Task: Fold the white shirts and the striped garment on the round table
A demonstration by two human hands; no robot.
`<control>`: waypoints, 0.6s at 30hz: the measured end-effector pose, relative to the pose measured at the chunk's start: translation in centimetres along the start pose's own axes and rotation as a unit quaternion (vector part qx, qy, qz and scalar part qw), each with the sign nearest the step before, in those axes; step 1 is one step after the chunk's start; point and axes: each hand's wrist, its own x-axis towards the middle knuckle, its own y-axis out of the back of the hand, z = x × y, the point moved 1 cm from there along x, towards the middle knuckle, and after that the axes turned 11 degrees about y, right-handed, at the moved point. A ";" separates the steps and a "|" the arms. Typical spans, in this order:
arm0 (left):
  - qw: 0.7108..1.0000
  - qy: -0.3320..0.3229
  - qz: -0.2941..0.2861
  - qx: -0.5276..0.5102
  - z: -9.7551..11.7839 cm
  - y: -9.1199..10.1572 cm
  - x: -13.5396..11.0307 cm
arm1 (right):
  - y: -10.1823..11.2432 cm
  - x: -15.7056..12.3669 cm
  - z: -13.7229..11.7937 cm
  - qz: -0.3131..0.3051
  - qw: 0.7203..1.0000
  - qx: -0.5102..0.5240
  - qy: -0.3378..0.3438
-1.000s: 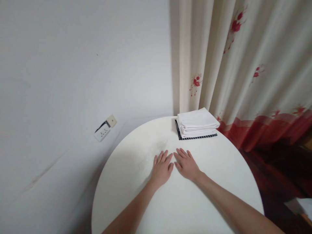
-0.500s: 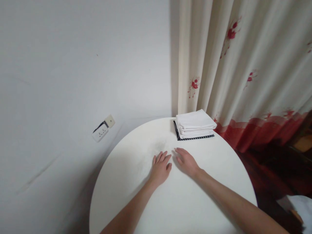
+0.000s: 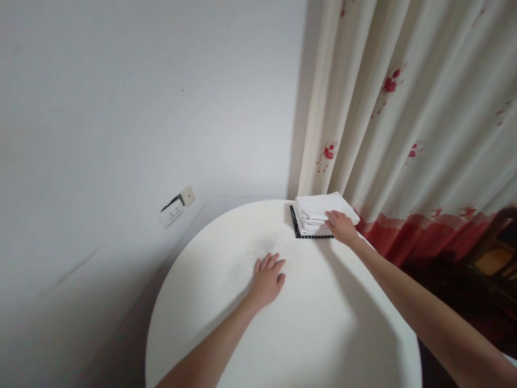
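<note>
My left hand (image 3: 267,277) lies flat and open on the round white table (image 3: 307,334), fingers spread, holding nothing. My right hand (image 3: 341,226) reaches to the far edge and rests on the near right corner of a stack of folded white cloths (image 3: 319,209). Its fingers curl over the top cloth's edge. Under the stack lies a dark cloth with a dotted border (image 3: 301,234).
A cream curtain with red flowers and a red hem (image 3: 404,134) hangs right behind the stack. A grey wall with a loose white socket (image 3: 174,207) stands to the left. Dark floor and a wooden chair (image 3: 490,258) lie to the right.
My right hand left the table's middle beside the left hand and moved forward and right onto the cloth stack. The left hand stayed flat in place. The view shifted slightly.
</note>
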 end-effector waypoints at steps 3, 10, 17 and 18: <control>1.000 -0.001 0.003 0.001 -0.1 -0.1 -0.1 | -0.1 -0.1 0.0 0.003 1.000 0.005 0.000; 0.990 0.014 0.026 -0.138 0.0 0.3 0.3 | 5.5 2.7 0.3 0.080 0.992 -0.009 -0.101; 0.882 0.079 0.143 -0.442 -0.7 -0.9 2.0 | 17.4 5.2 0.0 0.283 0.943 0.132 -0.112; 0.866 0.074 0.155 -0.470 -0.6 -0.6 1.9 | 18.9 5.4 -0.3 0.304 0.932 0.164 -0.111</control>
